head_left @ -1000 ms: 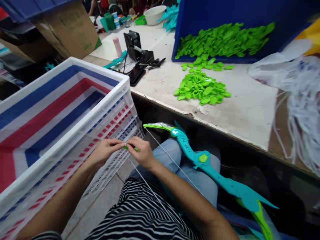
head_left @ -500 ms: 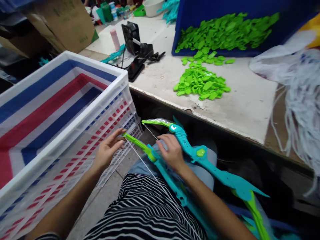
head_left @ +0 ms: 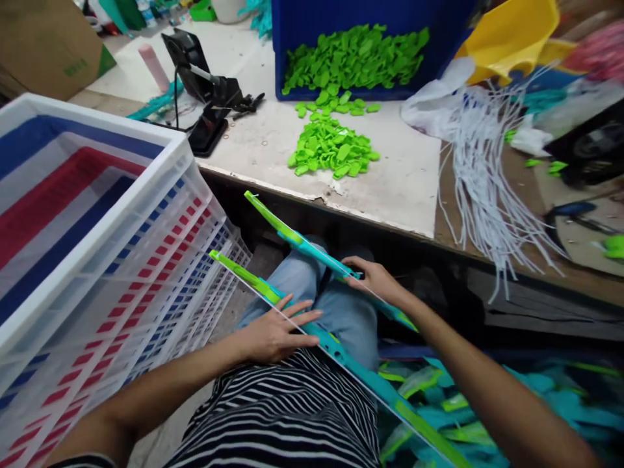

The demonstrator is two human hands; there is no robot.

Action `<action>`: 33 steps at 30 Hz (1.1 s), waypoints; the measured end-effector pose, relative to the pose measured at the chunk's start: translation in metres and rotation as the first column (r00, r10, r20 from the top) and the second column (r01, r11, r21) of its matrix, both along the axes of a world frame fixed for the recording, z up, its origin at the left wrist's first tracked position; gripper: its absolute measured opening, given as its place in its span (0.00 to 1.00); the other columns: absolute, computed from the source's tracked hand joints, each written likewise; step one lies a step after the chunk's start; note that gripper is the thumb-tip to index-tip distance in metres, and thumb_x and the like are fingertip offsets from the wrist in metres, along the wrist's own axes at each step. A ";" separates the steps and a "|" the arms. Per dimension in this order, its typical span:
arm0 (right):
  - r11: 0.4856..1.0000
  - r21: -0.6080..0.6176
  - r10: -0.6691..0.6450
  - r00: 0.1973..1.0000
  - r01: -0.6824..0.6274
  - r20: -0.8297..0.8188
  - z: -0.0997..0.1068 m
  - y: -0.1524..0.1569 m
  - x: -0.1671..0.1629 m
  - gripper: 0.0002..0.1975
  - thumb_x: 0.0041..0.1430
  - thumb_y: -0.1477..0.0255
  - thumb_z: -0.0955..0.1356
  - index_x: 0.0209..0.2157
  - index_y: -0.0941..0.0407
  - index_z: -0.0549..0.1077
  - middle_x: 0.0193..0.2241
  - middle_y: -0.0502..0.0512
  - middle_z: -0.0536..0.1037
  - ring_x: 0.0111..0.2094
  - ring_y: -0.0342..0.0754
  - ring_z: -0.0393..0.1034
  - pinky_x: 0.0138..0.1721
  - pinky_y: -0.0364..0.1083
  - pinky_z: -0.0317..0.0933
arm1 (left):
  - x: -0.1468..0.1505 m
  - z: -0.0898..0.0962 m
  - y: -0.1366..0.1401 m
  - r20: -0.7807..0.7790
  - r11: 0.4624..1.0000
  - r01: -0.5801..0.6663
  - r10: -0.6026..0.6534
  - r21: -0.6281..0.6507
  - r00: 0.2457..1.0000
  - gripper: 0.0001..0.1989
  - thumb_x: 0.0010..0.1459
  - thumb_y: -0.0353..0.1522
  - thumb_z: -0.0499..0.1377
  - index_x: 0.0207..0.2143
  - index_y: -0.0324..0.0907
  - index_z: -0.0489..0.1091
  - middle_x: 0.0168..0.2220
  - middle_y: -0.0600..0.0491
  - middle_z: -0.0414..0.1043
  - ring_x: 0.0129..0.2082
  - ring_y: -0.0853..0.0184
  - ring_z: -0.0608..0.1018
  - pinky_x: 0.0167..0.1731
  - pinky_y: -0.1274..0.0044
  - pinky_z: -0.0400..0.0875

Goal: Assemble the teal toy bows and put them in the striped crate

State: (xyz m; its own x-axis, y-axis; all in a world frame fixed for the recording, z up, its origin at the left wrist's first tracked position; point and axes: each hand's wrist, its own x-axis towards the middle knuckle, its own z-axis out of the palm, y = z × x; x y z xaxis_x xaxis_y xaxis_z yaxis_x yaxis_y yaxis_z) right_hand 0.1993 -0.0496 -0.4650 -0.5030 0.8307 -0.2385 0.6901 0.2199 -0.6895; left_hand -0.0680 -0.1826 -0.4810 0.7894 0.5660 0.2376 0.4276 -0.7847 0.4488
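Two toy bows in teal and bright green, strung with white cord, lie slantwise over my lap. My left hand (head_left: 275,335) rests on the nearer toy bow (head_left: 373,377), fingers spread across its upper part and string. Around the middle of the farther toy bow (head_left: 312,250), the fingers of my right hand (head_left: 377,281) are closed. That bow's green tip points up and left, in front of the table edge; my hand hides part of its grip.
On the left stands a white plastic crate (head_left: 160,153) with a striped lining. Green pieces (head_left: 334,146) lie on the table (head_left: 404,182), before a blue bin (head_left: 297,84). White cords (head_left: 478,175) hang over its edge. More teal and green parts (head_left: 453,403) lie low at right.
My left hand has left the nearer bow's tip and lies spread further down it. My right hand has moved right onto the farther bow, which is now turned edge-on. The view has swung right.
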 end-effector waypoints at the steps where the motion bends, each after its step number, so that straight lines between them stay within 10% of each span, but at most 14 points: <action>1: 0.987 -0.149 0.049 0.997 -0.058 -0.067 0.006 0.007 0.004 0.19 0.51 0.66 0.66 0.45 0.59 0.72 0.39 0.57 0.76 0.39 0.50 0.70 0.43 0.48 0.65 | 0.004 -0.003 0.006 -0.073 1.000 0.019 -0.018 0.019 0.997 0.20 0.59 0.28 0.53 0.54 0.50 0.64 0.62 0.45 0.58 0.63 0.55 0.58 0.59 0.55 0.52; 6: 0.746 -0.651 0.073 0.989 -0.139 -0.128 0.007 0.033 0.006 0.28 0.39 0.58 0.74 0.42 0.60 0.75 0.31 0.54 0.78 0.30 0.46 0.71 0.30 0.43 0.66 | 0.028 -0.004 0.032 -0.351 0.992 -0.129 0.126 0.015 0.928 0.26 0.61 0.28 0.50 0.62 0.47 0.56 0.44 0.43 0.71 0.43 0.58 0.74 0.44 0.65 0.67; 9: 0.732 -0.681 -0.112 0.990 0.023 -0.086 -0.004 0.041 0.000 0.27 0.39 0.56 0.75 0.39 0.60 0.75 0.27 0.55 0.78 0.26 0.46 0.72 0.29 0.44 0.68 | 0.030 0.006 0.047 -0.394 0.956 -0.294 0.270 -0.001 0.879 0.30 0.57 0.32 0.54 0.62 0.42 0.55 0.42 0.42 0.69 0.41 0.55 0.72 0.39 0.66 0.67; 13: 0.864 -0.474 -0.209 0.978 0.172 -0.026 0.000 0.047 0.005 0.19 0.52 0.59 0.69 0.39 0.60 0.75 0.29 0.59 0.80 0.27 0.49 0.74 0.31 0.47 0.70 | 0.031 0.024 0.072 -0.427 0.926 -0.377 0.348 0.017 0.835 0.31 0.53 0.34 0.57 0.60 0.39 0.57 0.46 0.42 0.67 0.44 0.55 0.70 0.42 0.66 0.65; 17: 0.988 -0.013 -0.150 0.982 0.152 0.114 0.022 0.044 0.019 0.13 0.54 0.65 0.67 0.38 0.57 0.78 0.36 0.59 0.80 0.38 0.55 0.75 0.44 0.52 0.68 | 0.051 0.041 0.096 -0.543 0.960 -0.277 0.247 0.027 0.802 0.27 0.50 0.29 0.58 0.54 0.32 0.63 0.50 0.35 0.64 0.49 0.49 0.67 0.43 0.63 0.64; 25: 0.944 0.275 -0.202 0.979 0.183 0.040 0.051 0.001 0.051 0.22 0.53 0.49 0.64 0.36 0.50 0.79 0.36 0.59 0.81 0.37 0.57 0.76 0.41 0.54 0.69 | 0.060 0.038 0.105 -0.584 0.955 -0.295 0.257 0.030 0.770 0.19 0.62 0.27 0.47 0.55 0.37 0.63 0.43 0.37 0.72 0.42 0.57 0.75 0.41 0.67 0.65; 33: 0.874 0.240 -0.450 0.890 0.422 0.073 0.071 -0.041 0.103 0.29 0.39 0.38 0.66 0.32 0.44 0.80 0.35 0.63 0.81 0.26 0.54 0.74 0.27 0.52 0.66 | 0.022 0.040 0.085 -0.558 0.894 -0.447 0.353 -0.036 0.751 0.20 0.52 0.27 0.59 0.49 0.37 0.69 0.45 0.40 0.72 0.45 0.53 0.74 0.40 0.67 0.69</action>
State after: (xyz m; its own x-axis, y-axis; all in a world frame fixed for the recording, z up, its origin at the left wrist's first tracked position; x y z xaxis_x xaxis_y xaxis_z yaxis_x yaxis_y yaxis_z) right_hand 0.3025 -0.0907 -0.3937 -0.0557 0.9961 -0.0684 0.8255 0.0074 -0.5644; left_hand -0.0461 -0.0976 -0.4415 0.4551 0.8505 -0.2637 0.8901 -0.4260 0.1622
